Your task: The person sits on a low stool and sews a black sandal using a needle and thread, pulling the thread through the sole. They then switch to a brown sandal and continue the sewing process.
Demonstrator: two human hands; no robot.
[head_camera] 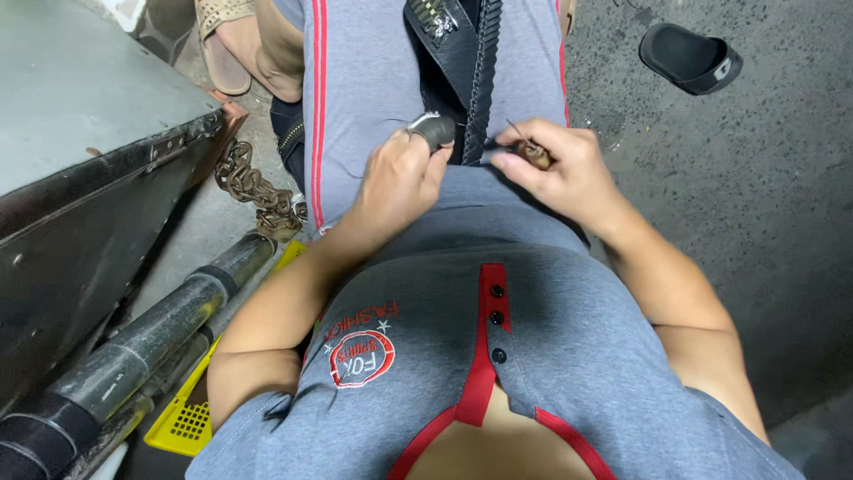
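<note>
My left hand (397, 179) rests on my lap and pinches the end of a black leather strap (464, 62) that runs up over my grey trousers. A dark thimble-like cap (435, 131) sits on one left finger. My right hand (565, 168) is closed around a small tool with a wooden handle (536, 156) and a thin metal point, held right beside the strap's braided edge. A pale thread (424, 119) shows at the strap near my left fingers.
A grey metal box (80, 133) stands at the left with a rusty chain (258, 191) hanging by it. Dark pipes (151, 342) and a yellow plastic crate (182, 418) lie at lower left. A black sandal (691, 59) lies on the concrete floor at upper right.
</note>
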